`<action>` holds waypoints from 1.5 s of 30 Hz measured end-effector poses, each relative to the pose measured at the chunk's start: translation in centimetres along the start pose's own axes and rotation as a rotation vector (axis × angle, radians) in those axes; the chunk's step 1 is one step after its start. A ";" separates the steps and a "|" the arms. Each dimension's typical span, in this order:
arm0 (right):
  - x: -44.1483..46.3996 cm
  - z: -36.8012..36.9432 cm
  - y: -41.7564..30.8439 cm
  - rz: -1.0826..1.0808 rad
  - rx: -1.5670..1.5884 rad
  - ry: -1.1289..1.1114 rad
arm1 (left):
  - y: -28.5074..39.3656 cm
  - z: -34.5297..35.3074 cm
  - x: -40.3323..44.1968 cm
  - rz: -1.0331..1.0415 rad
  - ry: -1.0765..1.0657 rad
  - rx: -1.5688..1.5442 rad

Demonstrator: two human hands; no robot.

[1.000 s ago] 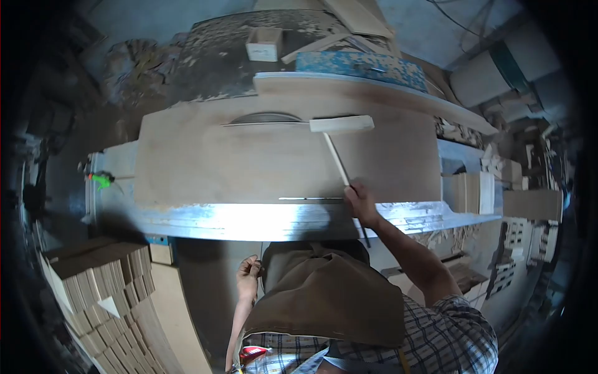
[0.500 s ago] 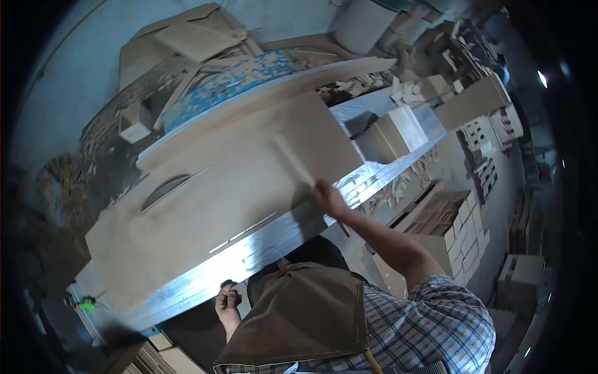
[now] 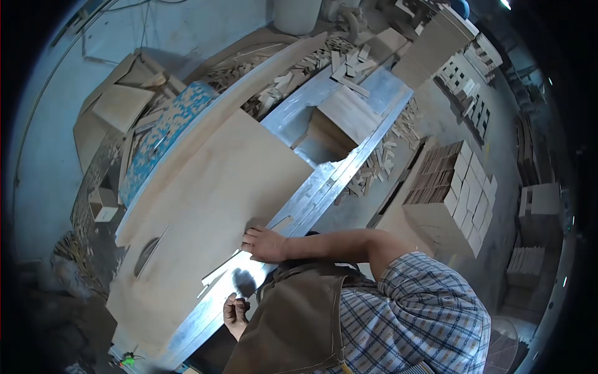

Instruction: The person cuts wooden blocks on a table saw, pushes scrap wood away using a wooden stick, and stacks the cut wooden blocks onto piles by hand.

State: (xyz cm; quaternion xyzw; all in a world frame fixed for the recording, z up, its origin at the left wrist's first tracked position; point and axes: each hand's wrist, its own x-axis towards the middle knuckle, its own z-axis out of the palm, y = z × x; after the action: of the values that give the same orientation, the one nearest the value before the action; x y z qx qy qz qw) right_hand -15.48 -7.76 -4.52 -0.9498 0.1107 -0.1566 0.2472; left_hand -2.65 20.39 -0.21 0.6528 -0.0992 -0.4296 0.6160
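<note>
My right hand [image 3: 265, 244] rests low over the near edge of a large brown board [image 3: 218, 181], fingers curled down. A narrow wooden strip [image 3: 283, 224] shows beyond the hand along the board's edge and seems to run under the fingers. My left hand [image 3: 236, 310] is closed in a pinch above the shiny metal table edge [image 3: 208, 316], close to the apron; whatever sits between its fingertips is too small to name. A thin slot [image 3: 219, 268] with a bright rim lies between the two hands. Farther left, a curved dark opening [image 3: 147, 257] cuts the board.
An open wooden box [image 3: 349, 115] stands on the metal table's far end, with loose offcuts [image 3: 352, 67] behind it. Stacked wooden pieces [image 3: 445, 187] stand on the floor at right. A blue speckled panel [image 3: 163, 137] leans beyond the board.
My right hand has come back from reaching across the board with the strip, down to the near edge. The view has turned. My left hand stays closed near the table edge.
</note>
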 end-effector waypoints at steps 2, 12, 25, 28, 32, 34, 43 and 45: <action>-0.2 -3.7 1.4 -0.011 0.057 0.138 | 2.4 4.4 0.6 -0.011 0.043 0.046; -12.4 -33.0 25.6 0.750 -0.427 0.614 | 9.5 32.3 12.4 -0.176 -0.603 0.216; -13.9 -35.6 27.3 1.060 0.065 0.174 | 5.4 53.1 18.4 -0.261 -0.560 0.642; -13.7 -36.0 25.9 1.041 0.042 0.201 | 5.4 53.3 18.5 -0.246 -0.553 0.670; -13.2 -36.1 25.1 0.957 -0.058 0.246 | 6.9 53.0 17.1 -0.235 -0.523 0.643; -13.0 -35.8 24.3 0.946 -0.067 0.294 | 7.7 52.6 15.9 -0.191 -0.486 0.582; -10.3 -30.7 16.4 0.879 0.475 0.402 | 10.2 40.8 12.6 -0.220 -0.376 -0.028; -8.5 -28.6 15.7 0.881 0.500 0.225 | 8.4 35.5 12.8 -0.158 -0.334 -0.063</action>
State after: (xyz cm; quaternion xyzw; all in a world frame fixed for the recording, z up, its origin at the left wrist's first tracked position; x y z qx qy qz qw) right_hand -35.47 -31.12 9.20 -0.7022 0.4852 -0.1607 0.4956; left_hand -15.76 -15.44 6.18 0.5589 -0.1349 -0.5818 0.5753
